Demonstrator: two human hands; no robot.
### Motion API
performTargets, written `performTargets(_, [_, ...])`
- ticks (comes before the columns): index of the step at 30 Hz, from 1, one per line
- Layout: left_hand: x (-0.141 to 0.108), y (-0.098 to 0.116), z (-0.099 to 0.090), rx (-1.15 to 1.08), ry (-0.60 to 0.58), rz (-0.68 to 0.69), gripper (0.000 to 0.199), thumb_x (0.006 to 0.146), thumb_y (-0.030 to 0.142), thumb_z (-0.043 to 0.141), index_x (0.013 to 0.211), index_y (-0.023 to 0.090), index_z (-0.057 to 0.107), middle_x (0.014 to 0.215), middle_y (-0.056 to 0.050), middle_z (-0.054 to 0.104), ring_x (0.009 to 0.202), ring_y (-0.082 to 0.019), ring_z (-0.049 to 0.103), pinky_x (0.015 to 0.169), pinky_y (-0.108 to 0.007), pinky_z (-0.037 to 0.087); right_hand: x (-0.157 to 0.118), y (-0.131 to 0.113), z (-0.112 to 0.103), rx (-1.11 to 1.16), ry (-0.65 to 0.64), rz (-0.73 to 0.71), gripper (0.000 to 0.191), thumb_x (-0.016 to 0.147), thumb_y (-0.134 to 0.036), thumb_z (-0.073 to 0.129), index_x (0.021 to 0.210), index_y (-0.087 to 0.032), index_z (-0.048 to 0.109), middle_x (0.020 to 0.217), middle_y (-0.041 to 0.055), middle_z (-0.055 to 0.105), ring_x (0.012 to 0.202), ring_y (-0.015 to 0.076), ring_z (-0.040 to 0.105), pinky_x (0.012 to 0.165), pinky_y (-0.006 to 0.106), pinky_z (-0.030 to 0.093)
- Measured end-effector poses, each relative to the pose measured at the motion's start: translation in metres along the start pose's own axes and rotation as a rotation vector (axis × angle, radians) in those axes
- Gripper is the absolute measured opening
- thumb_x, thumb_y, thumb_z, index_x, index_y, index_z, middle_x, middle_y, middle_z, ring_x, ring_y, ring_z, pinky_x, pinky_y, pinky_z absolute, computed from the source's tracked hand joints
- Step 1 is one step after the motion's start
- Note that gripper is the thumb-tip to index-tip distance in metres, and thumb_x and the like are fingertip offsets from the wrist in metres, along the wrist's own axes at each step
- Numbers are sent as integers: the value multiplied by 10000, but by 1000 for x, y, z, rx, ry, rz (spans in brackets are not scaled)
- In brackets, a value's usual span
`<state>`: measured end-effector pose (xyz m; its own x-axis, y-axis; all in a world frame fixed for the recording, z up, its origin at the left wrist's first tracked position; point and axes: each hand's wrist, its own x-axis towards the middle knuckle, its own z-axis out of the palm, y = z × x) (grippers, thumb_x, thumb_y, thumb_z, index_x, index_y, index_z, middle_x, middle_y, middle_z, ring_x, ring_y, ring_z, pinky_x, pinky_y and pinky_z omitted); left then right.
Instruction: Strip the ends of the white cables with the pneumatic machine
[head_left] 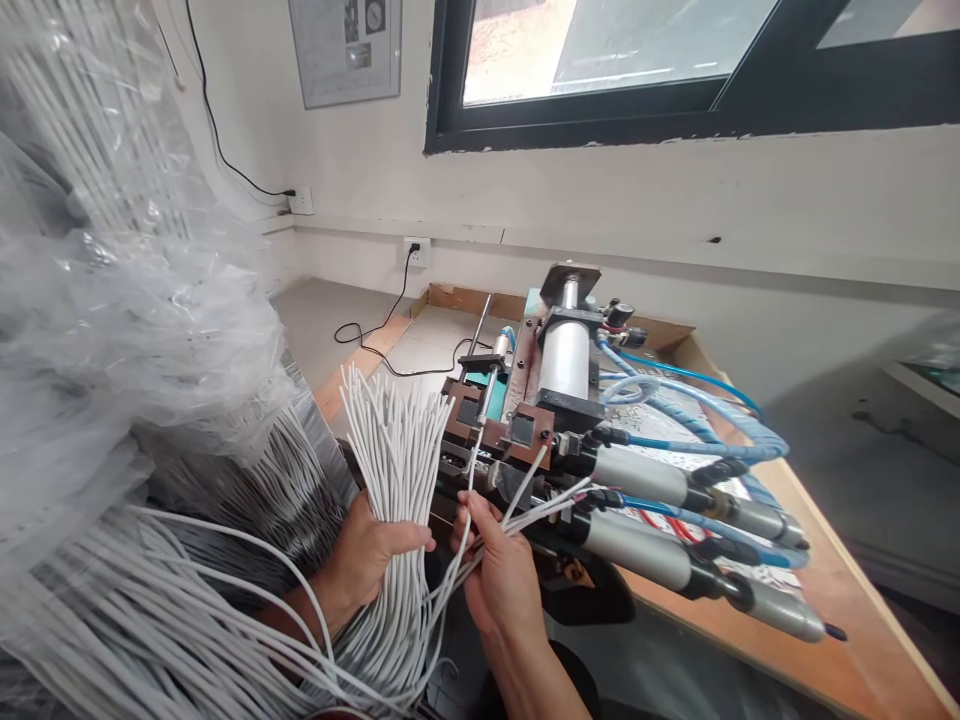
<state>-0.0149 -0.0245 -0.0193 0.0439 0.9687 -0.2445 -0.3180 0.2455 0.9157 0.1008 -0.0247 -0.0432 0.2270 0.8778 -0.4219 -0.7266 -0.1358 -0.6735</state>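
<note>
My left hand [375, 550] is wrapped round a thick bundle of white cables [394, 450], whose cut ends fan upward. My right hand [499, 570] pinches one white cable [472, 465] between thumb and forefinger; its upper end reaches into the jaw area of a pneumatic machine [517, 430]. A few more white cables [544, 510] lie across the same palm and stick out to the right, their ends near the machine's lower cylinder. Both hands are just in front of the machine, and the cables trail down toward the lower left.
Plastic-wrapped cables [127, 270] hang at the left, with loose cables [187, 610] spread below. Silver air cylinders [637, 550] and blue air hoses [690, 400] extend right over the wooden-edged table [847, 600]. A black power cord [390, 320] runs to a wall socket [418, 252].
</note>
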Motion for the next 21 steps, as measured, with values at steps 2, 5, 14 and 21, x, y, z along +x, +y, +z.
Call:
performTargets(2, [-1, 0, 1, 6, -17, 14, 248, 474, 57, 654, 709, 139, 645, 566, 22, 623, 499, -127, 538, 502, -249, 467, -1, -1, 2, 21, -40, 53, 267, 552, -323, 762, 690, -117, 662, 509, -44, 480, 444, 59, 372, 422, 188, 312])
performTargets(5, [-3, 2, 3, 16, -77, 38, 263, 490, 26, 632, 730, 130, 657, 599, 8, 647, 541, -136, 559, 537, -249, 468, -4, -1, 6, 24, -209, 136, 258, 600, -366, 731, 624, -131, 627, 459, -73, 380, 429, 60, 329, 438, 205, 317])
performTargets(14, [-4, 0, -4, 7, -50, -10, 148, 499, 69, 678, 631, 128, 648, 590, 9, 645, 571, -140, 581, 593, -254, 467, -19, 5, -6, -147, -72, -71, 249, 581, -362, 745, 645, -144, 643, 526, -22, 525, 463, 72, 395, 423, 195, 280])
performTargets(21, [-5, 3, -1, -6, -9, -25, 166, 496, 89, 679, 649, 129, 629, 565, 17, 621, 508, -134, 573, 513, -253, 473, -16, 4, -11, -149, -39, -16, 238, 568, -326, 750, 649, -127, 647, 522, -16, 536, 422, 60, 367, 391, 191, 243])
